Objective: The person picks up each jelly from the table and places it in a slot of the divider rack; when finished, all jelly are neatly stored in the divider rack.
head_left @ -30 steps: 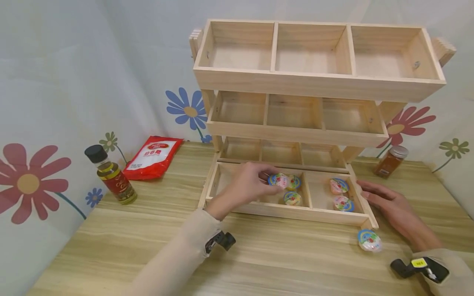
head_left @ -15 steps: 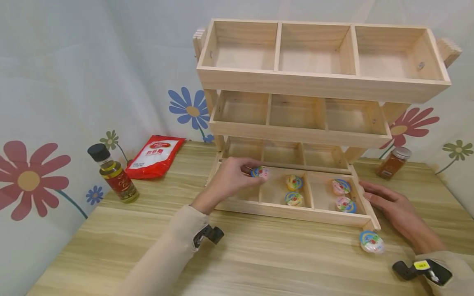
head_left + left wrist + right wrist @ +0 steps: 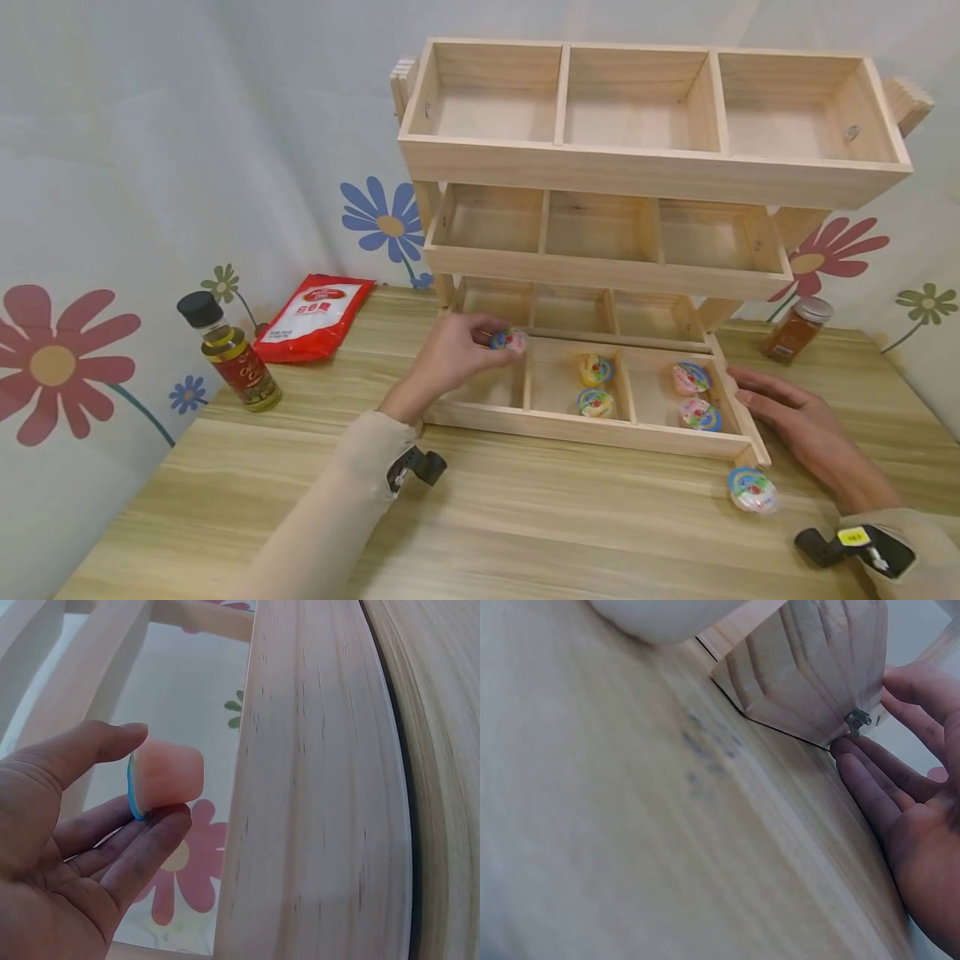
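My left hand (image 3: pixel 438 362) pinches a pink jelly cup (image 3: pixel 510 340) between thumb and fingers, above the left compartment of the wooden rack's bottom front tray (image 3: pixel 585 430). In the left wrist view the jelly cup (image 3: pixel 171 776) lies sideways, its blue-edged lid towards the palm. Two yellow jelly cups (image 3: pixel 596 369) sit in the tray's middle compartment, and two pink jelly cups (image 3: pixel 691 379) in the right one. My right hand (image 3: pixel 810 433) touches the tray's right end with fairly straight fingers; the right wrist view shows the fingertips (image 3: pixel 847 750) by a metal fastener on the wood.
Another jelly cup (image 3: pixel 753 490) lies on the table by the tray's front right corner. Above rise the rack's upper trays (image 3: pixel 645 162). An oil bottle (image 3: pixel 240 367) and a red-and-white bag (image 3: pixel 315 318) stand left; a spice jar (image 3: pixel 797 329) is at right.
My left hand has carried the pink jelly cup leftward, from over the middle compartment to over the left one, uncovering the yellow cups. The right hand stays at the tray's end.
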Tool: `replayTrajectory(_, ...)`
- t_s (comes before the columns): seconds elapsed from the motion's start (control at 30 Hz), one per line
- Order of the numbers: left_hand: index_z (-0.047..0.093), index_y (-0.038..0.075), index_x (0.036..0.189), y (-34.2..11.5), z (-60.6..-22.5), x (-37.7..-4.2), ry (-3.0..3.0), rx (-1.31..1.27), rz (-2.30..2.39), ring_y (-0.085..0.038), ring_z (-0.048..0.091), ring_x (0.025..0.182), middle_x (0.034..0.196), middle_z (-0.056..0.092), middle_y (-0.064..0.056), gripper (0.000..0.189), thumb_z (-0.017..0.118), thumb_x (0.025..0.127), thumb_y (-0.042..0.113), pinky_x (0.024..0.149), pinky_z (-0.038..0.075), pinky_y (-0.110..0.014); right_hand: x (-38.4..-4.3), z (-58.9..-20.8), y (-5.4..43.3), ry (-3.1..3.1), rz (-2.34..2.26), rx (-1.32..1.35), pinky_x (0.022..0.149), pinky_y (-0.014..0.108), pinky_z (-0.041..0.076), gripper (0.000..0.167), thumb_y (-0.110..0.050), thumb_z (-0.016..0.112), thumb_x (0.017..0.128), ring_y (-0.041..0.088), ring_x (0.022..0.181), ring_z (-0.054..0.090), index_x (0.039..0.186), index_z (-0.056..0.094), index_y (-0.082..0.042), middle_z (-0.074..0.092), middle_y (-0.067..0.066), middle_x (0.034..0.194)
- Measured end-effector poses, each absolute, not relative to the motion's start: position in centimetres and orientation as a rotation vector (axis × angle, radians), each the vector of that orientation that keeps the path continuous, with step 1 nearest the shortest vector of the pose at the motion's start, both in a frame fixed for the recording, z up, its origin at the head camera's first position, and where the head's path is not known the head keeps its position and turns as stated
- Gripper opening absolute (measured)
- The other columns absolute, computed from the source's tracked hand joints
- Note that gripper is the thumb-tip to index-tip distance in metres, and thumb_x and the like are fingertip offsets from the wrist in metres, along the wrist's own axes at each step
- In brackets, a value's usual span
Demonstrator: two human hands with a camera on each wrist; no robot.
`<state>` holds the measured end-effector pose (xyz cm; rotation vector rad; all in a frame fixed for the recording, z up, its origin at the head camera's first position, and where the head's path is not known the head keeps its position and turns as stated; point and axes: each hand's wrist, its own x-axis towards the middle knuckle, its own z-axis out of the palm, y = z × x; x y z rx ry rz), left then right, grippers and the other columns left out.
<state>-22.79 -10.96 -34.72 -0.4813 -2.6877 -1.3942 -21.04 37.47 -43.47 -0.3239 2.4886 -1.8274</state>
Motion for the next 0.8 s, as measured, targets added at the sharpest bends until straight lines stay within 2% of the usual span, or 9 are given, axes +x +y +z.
replayTrajectory(0.23,0.076,0.000,0.122,-11.2,-35.1,-23.0,-2.710,-0.447,-1.367,-0.023,0.074,0.098,0.111,0.078,-0.012,0.044,0.087,0.087,0.025,0.081,0.060,-0.034,-21.1,-43.5,37.5,2.499,-1.833,-0.322,0.093,0.008,0.043,0.042,-0.015,0.063,0.108,-0.014,0.119,0.055,0.151,0.062,-0.014,0.068,-0.027,0.129)
replayTrajectory(0.63,0.077,-0.003,0.117,-10.9,-36.7,-23.8,-2.725,-0.477,-1.248,-0.026,0.074,0.094,0.106,0.078,-0.015,0.039,0.086,0.086,0.019,0.083,0.060,-0.037,-21.1,-43.5,37.7,2.572,-1.759,-0.288,0.093,0.008,0.041,0.044,-0.020,0.063,0.109,-0.015,0.120,0.052,0.153,0.059,-0.013,0.066,-0.029,0.129)
replayTrajectory(0.8,0.077,-0.002,0.118,-10.7,-37.3,-23.9,-2.751,-0.475,-1.172,-0.026,0.074,0.098,0.109,0.078,-0.014,0.039,0.084,0.089,0.023,0.087,0.059,-0.040,-21.0,-43.4,37.7,2.604,-1.715,-0.269,0.092,0.008,0.041,0.046,-0.023,0.063,0.109,-0.016,0.119,0.051,0.153,0.058,-0.012,0.065,-0.031,0.128)
